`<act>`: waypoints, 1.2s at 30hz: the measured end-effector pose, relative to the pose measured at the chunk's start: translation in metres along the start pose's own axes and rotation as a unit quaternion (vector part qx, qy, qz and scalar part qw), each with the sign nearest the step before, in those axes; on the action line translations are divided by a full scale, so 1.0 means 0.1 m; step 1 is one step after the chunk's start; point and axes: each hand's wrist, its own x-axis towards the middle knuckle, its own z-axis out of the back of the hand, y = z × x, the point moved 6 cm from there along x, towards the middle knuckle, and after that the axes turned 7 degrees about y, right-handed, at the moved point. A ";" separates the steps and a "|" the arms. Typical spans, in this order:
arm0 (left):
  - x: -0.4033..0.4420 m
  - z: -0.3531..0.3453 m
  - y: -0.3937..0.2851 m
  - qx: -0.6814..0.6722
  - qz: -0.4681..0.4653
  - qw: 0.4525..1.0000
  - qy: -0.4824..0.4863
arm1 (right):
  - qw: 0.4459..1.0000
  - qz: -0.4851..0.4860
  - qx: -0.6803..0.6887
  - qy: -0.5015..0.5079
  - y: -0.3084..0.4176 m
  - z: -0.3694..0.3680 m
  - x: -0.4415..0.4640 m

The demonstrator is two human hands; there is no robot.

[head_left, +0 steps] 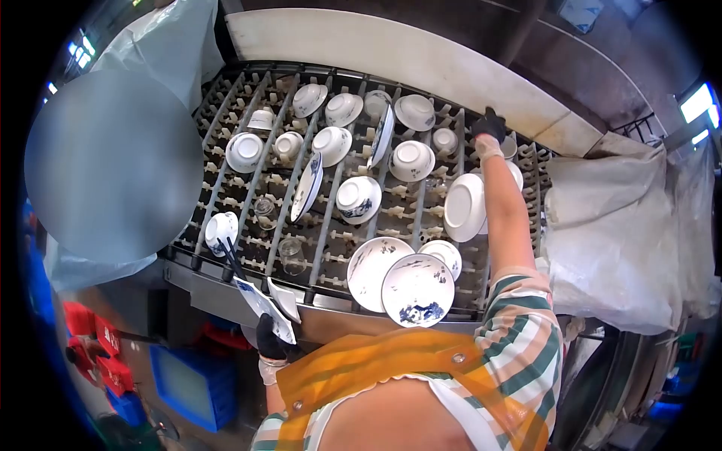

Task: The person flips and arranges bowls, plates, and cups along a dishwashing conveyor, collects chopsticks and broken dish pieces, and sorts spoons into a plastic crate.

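Observation:
My left hand [275, 338], in a black glove, is closed on a white rectangular plate [263, 307] tilted at the belt's front edge. Dark chopsticks [230, 257] stick up beyond the plate, beside a white bowl [222, 230]; whether my hand also holds them I cannot tell. A white angular dish [284, 299] stands right by the plate. My right arm is stretched across the belt. My right hand [489, 126], also black-gloved, is at the far right side with fingers apart, near a small white cup [509, 146]; nothing shows in it.
Several upturned bowls [412, 160] and leaning plates [307, 188] stand on the pegged conveyor belt [383, 214]. Patterned plates [418, 289] overlap at the front. Two clear glasses [292, 256] are on the left. Plastic sheets [609, 240] hang at both ends. A blue crate [193, 385] is below left.

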 end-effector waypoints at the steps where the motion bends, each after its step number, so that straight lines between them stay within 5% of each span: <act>1: 0.00 0.03 0.01 -0.003 -0.004 1.000 0.000 | 0.999 0.019 -0.008 0.026 -0.27 -0.33 0.28; 4: -0.04 -0.07 0.05 0.017 -0.002 0.999 -0.034 | 0.990 0.109 0.015 0.086 -0.31 -0.32 0.30; 6: -0.01 -0.05 0.06 0.055 -0.012 0.998 -0.009 | 0.983 0.168 -0.066 0.025 -0.21 -0.23 0.34; 9: -0.03 -0.06 0.14 0.105 -0.046 0.992 -0.047 | 0.927 0.071 0.354 0.099 -0.50 -0.22 0.41; 10: -0.05 -0.02 0.20 0.071 -0.030 0.996 -0.048 | 0.928 0.066 0.353 0.099 -0.58 -0.19 0.37; 12: -0.06 0.00 0.26 0.040 -0.009 0.998 -0.047 | 0.982 0.180 0.038 -0.047 -0.51 0.09 0.21; 15: -0.03 -0.11 0.24 0.117 0.002 0.993 -0.034 | 0.985 0.145 -0.069 -0.062 -0.41 0.31 -0.18; 16: -0.03 -0.10 0.26 0.119 0.003 0.992 -0.043 | 0.956 0.196 -0.119 -0.184 -0.61 0.09 -0.10; 20: -0.02 -0.15 0.28 0.138 -0.020 0.989 -0.051 | 0.985 0.067 -0.138 -0.075 -0.85 0.18 -0.01; 23: -0.11 0.00 0.24 0.089 -0.053 0.993 -0.049 | 0.959 0.136 -0.208 -0.138 -0.97 0.13 0.17; 25: -0.13 0.42 0.36 -0.008 0.016 0.994 -0.105 | 0.947 0.189 -0.248 -0.071 -0.95 -0.02 0.33; 26: -0.12 0.29 0.32 -0.070 -0.025 0.997 -0.023 | 0.932 0.223 -0.282 -0.032 -0.89 -0.12 0.42; 27: -0.07 0.26 0.01 0.362 -0.102 0.923 -0.084 | 0.911 0.252 -0.326 0.011 -0.83 -0.28 0.41; 28: -0.08 0.28 0.11 0.197 -0.043 0.977 -0.073 | 0.871 0.286 -0.397 0.043 -0.88 -0.37 0.50; 29: -0.07 -0.48 0.03 0.028 0.017 0.999 -0.032 | 0.827 0.322 -0.457 0.062 -0.88 -0.44 0.61; 30: -0.02 -0.24 0.11 0.021 0.046 0.999 -0.014 | 0.794 0.344 -0.496 0.065 -0.90 -0.47 0.74; 32: -0.05 -0.66 0.03 0.013 0.045 0.998 -0.040 | 0.942 0.286 -0.125 0.121 -0.58 -0.02 0.65; 33: -0.03 -0.62 0.06 -0.022 0.058 0.998 -0.030 | 0.906 0.255 -0.242 0.235 -0.20 0.18 0.45; 34: -0.26 -0.56 -0.23 -0.016 0.063 0.997 -0.050 | 0.903 0.337 -0.267 0.011 -0.29 0.07 0.08; 36: -0.18 -0.62 -0.06 -0.027 0.055 0.996 -0.064 | 0.869 0.270 -0.390 0.141 -0.43 -0.10 0.17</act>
